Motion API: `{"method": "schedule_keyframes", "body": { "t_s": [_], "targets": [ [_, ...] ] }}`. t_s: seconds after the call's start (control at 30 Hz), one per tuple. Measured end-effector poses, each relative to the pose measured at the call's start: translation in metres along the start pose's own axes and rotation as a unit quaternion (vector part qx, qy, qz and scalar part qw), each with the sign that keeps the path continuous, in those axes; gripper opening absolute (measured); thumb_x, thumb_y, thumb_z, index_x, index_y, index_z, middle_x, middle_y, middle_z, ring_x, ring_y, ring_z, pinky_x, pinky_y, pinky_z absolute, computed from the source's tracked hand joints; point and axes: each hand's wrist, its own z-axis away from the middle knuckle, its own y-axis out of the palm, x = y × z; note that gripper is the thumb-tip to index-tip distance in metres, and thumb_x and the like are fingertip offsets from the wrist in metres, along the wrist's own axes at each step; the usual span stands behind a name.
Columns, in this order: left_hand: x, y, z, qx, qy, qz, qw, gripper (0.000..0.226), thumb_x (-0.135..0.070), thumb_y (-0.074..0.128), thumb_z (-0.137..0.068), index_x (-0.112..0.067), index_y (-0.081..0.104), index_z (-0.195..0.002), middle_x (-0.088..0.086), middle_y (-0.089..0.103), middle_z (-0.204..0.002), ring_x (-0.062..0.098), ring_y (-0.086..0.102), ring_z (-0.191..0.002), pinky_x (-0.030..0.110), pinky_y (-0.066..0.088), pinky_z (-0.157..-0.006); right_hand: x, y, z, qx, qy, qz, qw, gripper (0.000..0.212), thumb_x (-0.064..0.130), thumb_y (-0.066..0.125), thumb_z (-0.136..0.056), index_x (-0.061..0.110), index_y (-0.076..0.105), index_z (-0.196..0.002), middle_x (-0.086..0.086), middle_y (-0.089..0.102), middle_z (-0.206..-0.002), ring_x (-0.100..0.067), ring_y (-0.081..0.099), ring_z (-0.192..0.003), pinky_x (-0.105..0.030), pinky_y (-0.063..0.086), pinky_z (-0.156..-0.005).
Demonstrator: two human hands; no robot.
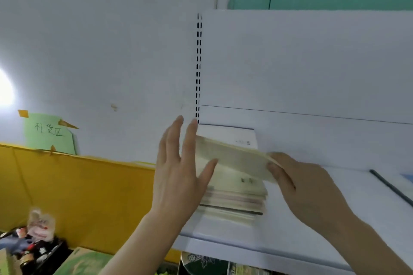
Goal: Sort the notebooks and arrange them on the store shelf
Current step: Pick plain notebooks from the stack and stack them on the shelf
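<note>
A stack of pale, cream-covered paper notebooks (234,198) lies at the left end of the white metal store shelf (312,230), near its back panel. The right hand (299,183) pinches the top cream notebook (232,158), tilted above the stack. The left hand (181,169), fingers straight, presses the stack's left side.

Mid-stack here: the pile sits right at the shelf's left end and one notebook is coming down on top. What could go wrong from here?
1. The cream-covered notebook, pinched at one corner only by the right hand, hangs tilted and could flop or land skewed.
2. The uneven stack of pale notebooks sits at the white metal shelf's open left end; only the flat left hand braces it, so a nudge might tip copies toward the yellow cardboard box.
</note>
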Motion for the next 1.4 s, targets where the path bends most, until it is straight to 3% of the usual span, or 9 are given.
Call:
{"method": "schedule_keyframes", "body": {
  "t_s": [0.17, 0.33, 0.4, 0.5, 0.77, 0.93, 1.1, 1.27, 1.4],
  "targets": [
    [-0.029, 0.002, -0.004, 0.058, -0.154, 0.161, 0.973, 0.091, -0.068, 0.048, -0.087, -0.036, -0.004, -0.155, -0.006, 0.013, -0.163, 0.016, 0.017, -0.15, 0.041, 0.029, -0.119, 0.013, -0.028, 0.01, -0.103, 0.119, -0.183, 0.97, 0.018, 0.039, 0.043, -0.097, 0.041, 0.059, -0.102, 0.025, 0.064, -0.088, 0.006, 0.057, -0.083, -0.013, 0.046, -0.066],
    [-0.051, 0.016, 0.002, 0.173, -0.227, 0.315, 0.905, 0.082, -0.077, 0.047, -0.081, -0.033, 0.031, -0.148, -0.02, 0.058, -0.132, 0.001, 0.06, -0.111, 0.023, 0.053, -0.089, 0.02, -0.031, 0.016, -0.123, 0.204, -0.414, 0.879, 0.02, 0.03, 0.05, -0.097, 0.036, 0.068, -0.101, 0.015, 0.07, -0.097, -0.004, 0.065, -0.089, -0.036, 0.058, -0.078],
    [-0.059, 0.016, 0.002, 0.197, -0.271, 0.436, 0.835, 0.052, -0.057, 0.057, -0.09, -0.03, 0.051, -0.133, -0.017, 0.073, -0.105, -0.002, 0.068, -0.091, 0.014, 0.053, -0.07, 0.021, -0.029, 0.015, -0.122, 0.216, -0.474, 0.845, 0.02, 0.027, 0.052, -0.096, 0.031, 0.07, -0.102, 0.008, 0.071, -0.099, -0.011, 0.067, -0.093, -0.04, 0.058, -0.079],
    [-0.066, 0.011, -0.001, 0.172, -0.346, 0.633, 0.67, 0.031, -0.026, 0.057, -0.098, -0.025, 0.056, -0.129, 0.0, 0.076, -0.106, 0.016, 0.072, -0.097, 0.037, 0.06, -0.077, 0.02, -0.024, 0.013, -0.118, 0.228, -0.5, 0.827, 0.02, 0.029, 0.051, -0.097, 0.028, 0.07, -0.103, 0.005, 0.071, -0.099, -0.014, 0.067, -0.094, -0.042, 0.057, -0.083],
    [-0.033, 0.004, -0.01, 0.069, -0.346, 0.575, 0.738, 0.029, -0.018, 0.051, -0.103, -0.033, 0.054, -0.128, -0.005, 0.07, -0.117, 0.024, 0.071, -0.099, 0.05, 0.061, -0.064, 0.005, -0.002, -0.003, 0.006, 0.181, -0.461, 0.869, 0.037, 0.035, 0.031, -0.103, 0.038, 0.067, -0.112, 0.022, 0.068, -0.11, 0.004, 0.06, -0.106, -0.025, 0.045, -0.094],
    [-0.008, -0.002, 0.0, 0.048, -0.364, 0.517, 0.773, 0.03, -0.018, 0.051, -0.103, -0.038, 0.054, -0.126, -0.01, 0.07, -0.111, 0.022, 0.07, -0.098, 0.048, 0.062, -0.062, -0.028, 0.04, -0.012, 0.132, 0.049, -0.162, 0.977, 0.046, 0.056, 0.043, -0.093, 0.045, 0.042, -0.138, 0.033, 0.035, -0.143, 0.007, 0.03, -0.134, -0.025, 0.032, -0.111],
    [0.007, -0.008, 0.008, 0.06, -0.323, 0.444, 0.834, 0.028, -0.022, 0.049, -0.104, -0.039, 0.052, -0.126, -0.016, 0.071, -0.11, 0.009, 0.069, -0.098, 0.044, 0.062, -0.076, -0.022, 0.063, -0.014, 0.204, -0.085, -0.041, 0.974, 0.06, 0.069, 0.035, -0.089, 0.042, 0.035, -0.143, 0.029, 0.031, -0.145, 0.006, 0.029, -0.131, -0.023, 0.03, -0.11],
    [0.012, -0.012, 0.013, 0.057, -0.336, 0.431, 0.835, 0.017, -0.023, 0.05, -0.104, -0.028, 0.054, -0.119, -0.007, 0.071, -0.11, 0.007, 0.07, -0.092, 0.035, 0.062, -0.072, -0.013, 0.042, -0.014, 0.173, -0.079, 0.014, 0.982, 0.022, 0.043, 0.034, -0.099, 0.034, 0.054, -0.098, 0.019, 0.058, -0.092, -0.004, 0.054, -0.083, -0.016, 0.041, -0.069],
    [0.012, -0.014, 0.015, 0.056, -0.324, 0.431, 0.84, 0.015, -0.024, 0.05, -0.104, -0.031, 0.055, -0.116, -0.013, 0.073, -0.105, 0.006, 0.07, -0.093, 0.036, 0.06, -0.079, -0.018, 0.019, -0.019, 0.103, -0.003, 0.085, 0.991, 0.026, 0.042, 0.024, -0.101, 0.034, 0.048, -0.105, 0.01, 0.06, -0.079, -0.013, 0.056, -0.071, -0.031, 0.047, -0.065]
  ]
}}
